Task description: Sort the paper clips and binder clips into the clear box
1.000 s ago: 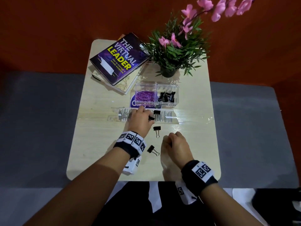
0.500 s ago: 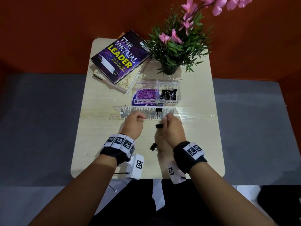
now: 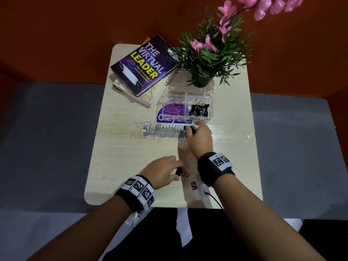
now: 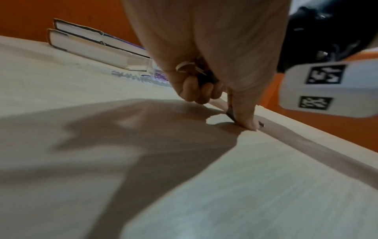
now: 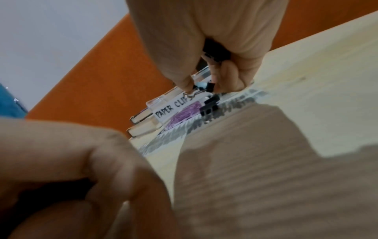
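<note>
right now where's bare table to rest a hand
Bare wood lies left of the left hand, below the stacked books. Another patch lies right of the clear two-compartment box. Crowded: around the right hand and its black binder clips.

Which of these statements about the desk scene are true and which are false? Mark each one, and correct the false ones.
1. The purple paper clips lie in the left compartment of the clear box. True.
2. The right hand pinches a binder clip near the box. True.
3. The left hand rests flat and holds nothing. False: its fingers curl round a black binder clip on the table.
4. The plant stands on the book. False: it stands on the table beside the book.
</note>
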